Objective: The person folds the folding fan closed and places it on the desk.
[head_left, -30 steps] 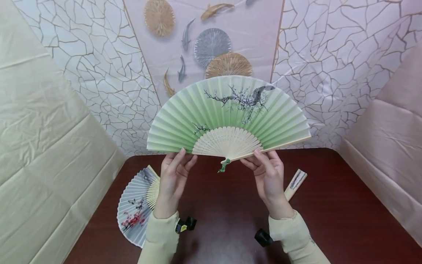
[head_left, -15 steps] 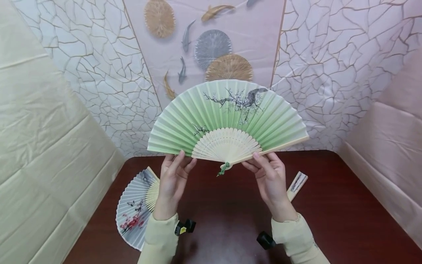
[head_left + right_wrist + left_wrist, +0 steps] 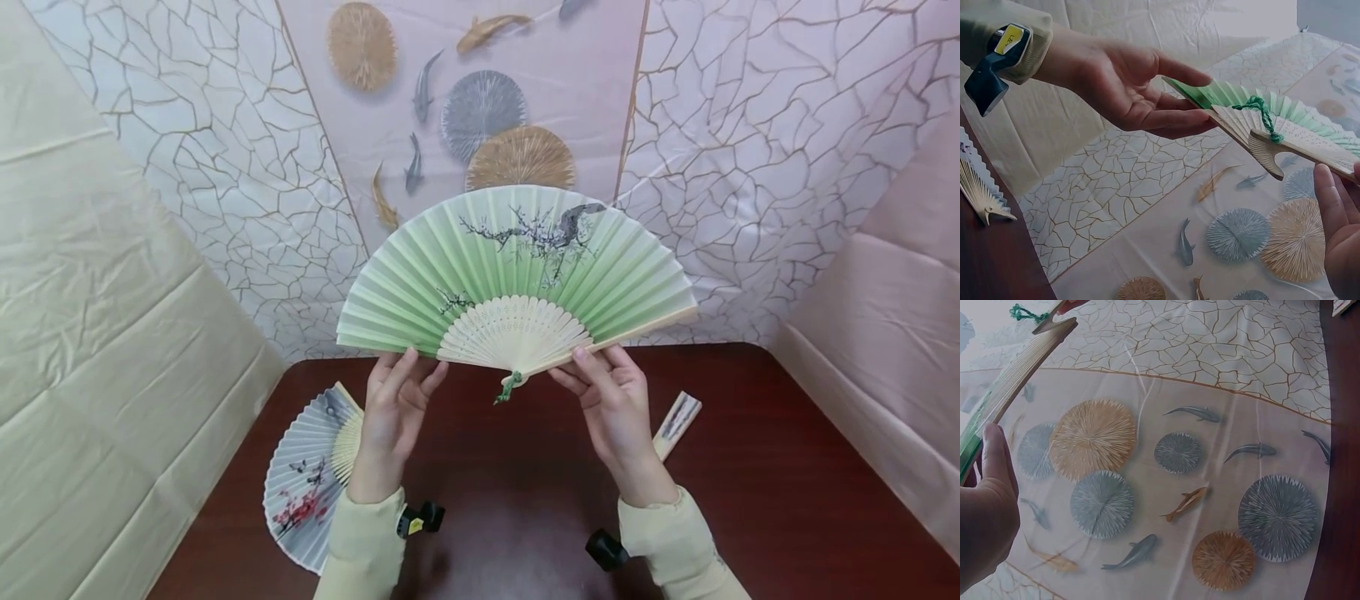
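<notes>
A green folding fan (image 3: 517, 258) is spread wide and held up above the table in the head view. Dark plum branches are printed on its pleats, and pale wooden ribs meet at a green cord (image 3: 509, 387). My left hand (image 3: 395, 408) pinches its left lower edge between thumb and fingers. On the other side my right hand (image 3: 613, 408) pinches the right guard stick, thumb in front. The right wrist view shows both hands at the fan (image 3: 1285, 125) from the side. In the left wrist view my left thumb (image 3: 996, 456) presses against the fan's edge.
A grey-blue folding fan (image 3: 307, 483) with red blossoms lies spread on the dark red table (image 3: 510, 500), partly behind my left forearm. A folded fan (image 3: 677, 423) lies beyond my right wrist. Patterned cloth (image 3: 247, 150) hangs behind, and pale panels (image 3: 112, 333) flank the table.
The green fan has sunk slightly in the head view, and its right end has drawn in a little. Both hands keep their hold on it.
</notes>
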A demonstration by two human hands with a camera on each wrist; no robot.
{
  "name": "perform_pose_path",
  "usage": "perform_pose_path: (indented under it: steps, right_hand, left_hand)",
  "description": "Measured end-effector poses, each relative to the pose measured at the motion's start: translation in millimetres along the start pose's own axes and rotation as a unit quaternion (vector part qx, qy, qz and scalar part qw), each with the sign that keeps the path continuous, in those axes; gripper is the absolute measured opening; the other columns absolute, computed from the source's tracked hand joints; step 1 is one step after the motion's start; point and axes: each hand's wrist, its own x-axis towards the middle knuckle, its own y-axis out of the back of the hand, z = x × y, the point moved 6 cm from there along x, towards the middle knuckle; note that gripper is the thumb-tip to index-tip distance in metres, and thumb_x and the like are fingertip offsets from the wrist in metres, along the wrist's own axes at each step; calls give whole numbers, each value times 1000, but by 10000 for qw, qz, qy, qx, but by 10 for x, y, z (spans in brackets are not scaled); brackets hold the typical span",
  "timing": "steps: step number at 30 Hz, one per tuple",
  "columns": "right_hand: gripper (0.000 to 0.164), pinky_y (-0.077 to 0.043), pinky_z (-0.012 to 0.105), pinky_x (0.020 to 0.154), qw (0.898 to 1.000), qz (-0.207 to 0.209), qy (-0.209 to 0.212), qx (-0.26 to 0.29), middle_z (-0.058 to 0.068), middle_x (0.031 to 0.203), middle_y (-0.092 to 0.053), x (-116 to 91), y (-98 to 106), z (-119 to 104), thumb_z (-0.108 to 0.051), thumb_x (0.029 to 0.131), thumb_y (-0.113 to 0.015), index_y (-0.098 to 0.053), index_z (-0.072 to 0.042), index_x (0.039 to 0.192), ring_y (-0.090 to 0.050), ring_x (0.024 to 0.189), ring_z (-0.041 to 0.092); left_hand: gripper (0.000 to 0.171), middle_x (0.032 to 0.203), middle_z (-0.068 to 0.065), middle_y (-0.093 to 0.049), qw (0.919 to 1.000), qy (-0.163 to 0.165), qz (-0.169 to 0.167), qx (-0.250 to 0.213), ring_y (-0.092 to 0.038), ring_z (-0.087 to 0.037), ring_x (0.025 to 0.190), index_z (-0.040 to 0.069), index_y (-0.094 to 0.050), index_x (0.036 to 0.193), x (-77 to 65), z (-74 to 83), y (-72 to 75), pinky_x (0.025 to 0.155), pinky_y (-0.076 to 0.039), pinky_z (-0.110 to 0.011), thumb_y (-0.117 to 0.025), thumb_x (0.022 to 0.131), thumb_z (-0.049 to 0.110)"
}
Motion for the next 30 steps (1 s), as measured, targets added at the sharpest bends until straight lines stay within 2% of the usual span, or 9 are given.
perform_pose_path:
  steps: [6,12,17,23,30]
  right_hand:
    - [32,-60,35,85,10000,20,-50,-12,12,116,-71,6,-7,19,7,103,-48,-57,4,134,-72,99,20]
    - [32,-60,34,83,9999,57,-99,-35,11,115,-71,5,-4,59,7,103,-48,-59,3,132,-72,98,20]
    - [31,-61,34,82,9999,43,-108,-57,11,113,-71,-6,-1,79,7,103,-48,-59,3,131,-72,97,19]
    - [30,-61,33,80,9999,15,-97,-66,11,113,-71,4,0,88,8,102,-49,-61,3,129,-72,97,20]
    - [29,-61,32,79,9997,46,-152,-191,10,113,-71,3,-5,116,6,102,-50,-62,2,129,-71,95,18]
  left_hand:
    - [14,106,-5,-70,9993,-70,374,33,-70,-18,96,7,-67,112,17,4,30,84,-60,-33,-58,102,5]
    - [16,99,-4,-72,9975,-132,676,162,-71,-16,87,9,-71,104,19,11,58,80,-61,-33,-58,101,1]
    - [16,100,-4,-72,9971,-129,716,215,-71,-16,86,10,-71,106,15,0,79,80,-61,-32,-58,100,1]
    - [19,107,-4,-71,9979,-102,608,203,-71,-17,90,11,-69,114,28,-5,74,82,-61,-32,-58,101,3]
    - [21,104,-4,-71,9982,-20,580,139,-70,-16,86,13,-68,114,23,-25,78,80,-61,-31,-55,102,1]
